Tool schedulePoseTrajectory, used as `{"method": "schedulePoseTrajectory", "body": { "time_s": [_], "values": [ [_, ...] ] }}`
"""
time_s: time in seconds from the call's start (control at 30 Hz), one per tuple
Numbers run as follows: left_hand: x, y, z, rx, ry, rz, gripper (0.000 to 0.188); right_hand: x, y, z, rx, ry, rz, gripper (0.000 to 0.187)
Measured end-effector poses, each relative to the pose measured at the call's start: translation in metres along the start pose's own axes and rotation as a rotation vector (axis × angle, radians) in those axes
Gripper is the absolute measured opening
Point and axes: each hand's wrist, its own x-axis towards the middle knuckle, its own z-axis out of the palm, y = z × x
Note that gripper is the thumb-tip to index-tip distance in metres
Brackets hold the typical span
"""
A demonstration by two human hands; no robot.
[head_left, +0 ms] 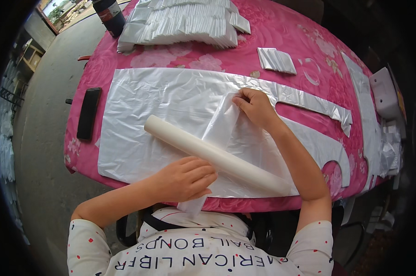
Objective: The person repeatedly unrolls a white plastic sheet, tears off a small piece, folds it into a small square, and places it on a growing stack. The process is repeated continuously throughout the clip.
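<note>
A white roll of thin plastic (208, 149) lies slanted across a large flat plastic bag (143, 106) that has strap-like handles on its right. Beyond the roll, my right hand (255, 108) pinches the top end of a clear plastic film strip (221, 120), raised from the bag. The strip runs down toward the roll. My left hand (185, 178) is closed, its fingers curled just on the near side of the roll. Below them a tail of film (193, 206) hangs at the table's near edge. Whatever is inside those fingers is hidden.
A pink flowered tablecloth (171, 58) covers the table. At the far side stand a heap of folded white plastic (180, 25) and a dark bottle (109, 17). A small folded stack (276, 60) lies right of it. A black phone (88, 114) rests left; a pale plastic container (385, 92) stands right.
</note>
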Motion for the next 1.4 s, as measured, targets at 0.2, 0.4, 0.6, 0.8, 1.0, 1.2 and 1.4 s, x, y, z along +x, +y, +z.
{"method": "schedulePoseTrajectory", "body": {
  "time_s": [0.2,0.4,0.6,0.8,1.0,1.2,1.4],
  "values": [
    [-0.027,0.020,0.028,0.061,-0.317,0.016,0.075,0.008,0.002,-0.003,0.047,-0.017,0.120,0.019],
    [-0.031,0.033,0.039,0.143,-0.357,-0.029,0.080,-0.036,-0.028,0.011,-0.088,0.174,-0.160,0.034],
    [-0.029,0.039,0.042,0.152,-0.360,-0.064,0.077,-0.131,-0.054,0.042,-0.382,-0.153,-0.304,0.052],
    [-0.029,0.031,0.035,0.078,-0.384,0.024,0.078,-0.125,-0.017,-0.011,-0.563,0.098,-0.230,0.058],
    [-0.027,0.016,0.026,0.078,-0.442,0.149,0.071,-0.127,0.015,-0.061,-0.650,0.348,-0.128,0.058],
    [-0.029,0.039,0.051,0.411,-0.292,0.147,0.058,-0.155,-0.036,0.001,-0.430,-0.077,-0.398,0.047],
    [-0.027,0.049,0.057,0.442,-0.284,0.125,0.057,-0.122,-0.036,0.028,-0.507,0.007,-0.545,0.049]
  ]
}}
